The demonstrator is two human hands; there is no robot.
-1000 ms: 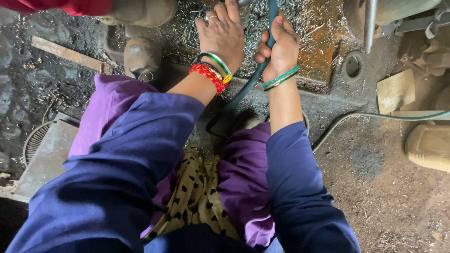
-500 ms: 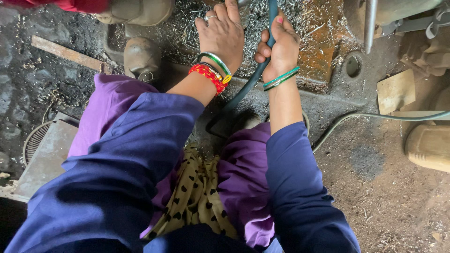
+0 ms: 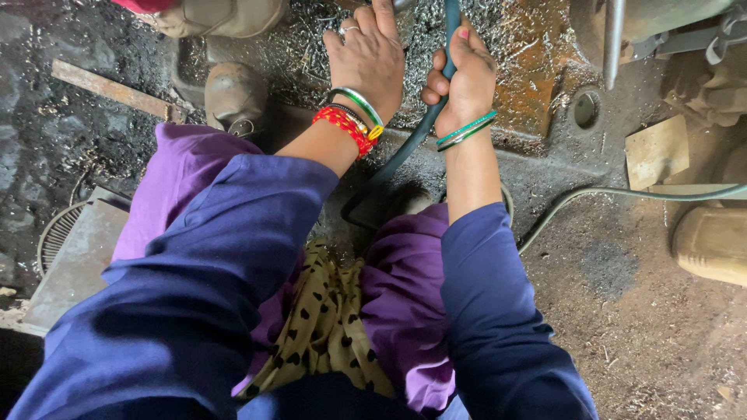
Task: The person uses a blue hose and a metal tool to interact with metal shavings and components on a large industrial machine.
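My right hand (image 3: 464, 78) is closed around a dark green hose (image 3: 405, 148) that runs from the top edge down toward my knees. My left hand (image 3: 369, 53) reaches forward beside it, palm down over a bed of metal shavings (image 3: 311, 39); its fingertips go out of view at the top edge, so I cannot tell what they touch. Red and green bangles circle the left wrist, green ones the right. Both arms wear dark blue sleeves over purple clothing.
A rusty metal machine base (image 3: 537, 70) lies ahead, with a steel rod (image 3: 613, 39) at upper right. A thin cable (image 3: 622, 193) curves across the dirt floor. A wooden strip (image 3: 109, 89), a round metal part (image 3: 233, 97) and a grey metal plate (image 3: 74, 260) lie left.
The view has shifted very slightly; both hands hold about the same position on and beside the hose.
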